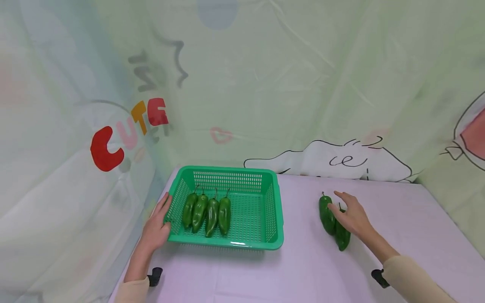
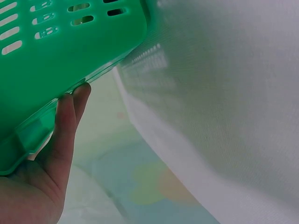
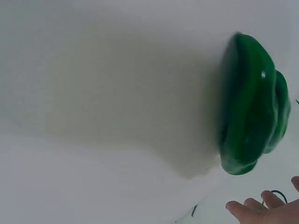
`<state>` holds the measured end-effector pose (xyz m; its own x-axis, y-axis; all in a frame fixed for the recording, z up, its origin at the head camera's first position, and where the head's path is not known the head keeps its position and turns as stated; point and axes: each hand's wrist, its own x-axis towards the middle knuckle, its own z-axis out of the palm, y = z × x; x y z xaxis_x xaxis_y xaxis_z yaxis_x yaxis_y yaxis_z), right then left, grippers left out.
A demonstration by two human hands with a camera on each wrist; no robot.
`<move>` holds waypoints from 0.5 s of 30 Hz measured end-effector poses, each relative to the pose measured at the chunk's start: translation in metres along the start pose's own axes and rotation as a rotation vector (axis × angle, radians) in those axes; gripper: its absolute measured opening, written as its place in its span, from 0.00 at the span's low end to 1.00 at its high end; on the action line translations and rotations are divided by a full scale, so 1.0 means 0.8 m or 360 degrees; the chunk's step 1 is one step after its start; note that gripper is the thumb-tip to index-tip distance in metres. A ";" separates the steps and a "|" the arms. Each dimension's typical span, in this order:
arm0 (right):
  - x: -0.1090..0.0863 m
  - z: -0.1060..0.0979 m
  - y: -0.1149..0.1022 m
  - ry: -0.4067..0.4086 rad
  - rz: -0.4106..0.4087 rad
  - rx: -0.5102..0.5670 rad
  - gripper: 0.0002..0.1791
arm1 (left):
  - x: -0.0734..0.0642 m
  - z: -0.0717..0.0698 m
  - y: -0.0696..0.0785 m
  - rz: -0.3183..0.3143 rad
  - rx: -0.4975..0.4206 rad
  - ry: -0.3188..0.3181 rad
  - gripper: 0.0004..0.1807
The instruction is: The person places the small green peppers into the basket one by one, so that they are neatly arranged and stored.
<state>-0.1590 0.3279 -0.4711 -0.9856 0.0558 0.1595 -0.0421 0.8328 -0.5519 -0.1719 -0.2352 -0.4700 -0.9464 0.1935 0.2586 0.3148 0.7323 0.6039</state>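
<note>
A green plastic basket (image 1: 270,202) stands on the table, with several green peppers (image 1: 211,216) side by side in its left half. My left hand (image 1: 156,227) rests against the basket's left side, its fingers fairly straight along the rim; the left wrist view shows the fingertips (image 2: 80,91) touching the rim's edge. To the right of the basket, two more green peppers (image 1: 326,214) lie close together. Over them hovers my right hand (image 1: 352,214), fingers and thumb spread, holding nothing. In the right wrist view these peppers (image 3: 250,107) appear beyond the fingers (image 3: 273,198), with a visible gap.
A pale cloth covers the table (image 1: 303,269). Printed fabric (image 1: 242,84) hangs behind and along both sides. The basket's left side sits near the table's left edge.
</note>
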 end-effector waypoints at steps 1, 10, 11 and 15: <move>-0.001 0.001 0.003 -0.0011 0.0032 0.0008 0.36 | 0.000 0.000 0.000 0.0007 0.0004 0.0004 0.42; -0.009 0.010 0.017 -0.0153 0.0425 0.0212 0.40 | 0.001 0.003 -0.004 0.0007 0.0007 0.0005 0.43; -0.010 0.011 0.018 -0.0161 0.0461 0.0245 0.40 | 0.001 0.003 -0.005 0.0010 0.0010 0.0009 0.43; -0.013 0.014 0.023 -0.0160 0.0512 0.0346 0.41 | 0.001 0.003 -0.005 0.0023 0.0021 0.0024 0.42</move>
<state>-0.1511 0.3366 -0.4922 -0.9648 0.2317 -0.1243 0.2480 0.6452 -0.7227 -0.1743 -0.2365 -0.4740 -0.9406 0.1942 0.2785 0.3272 0.7380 0.5902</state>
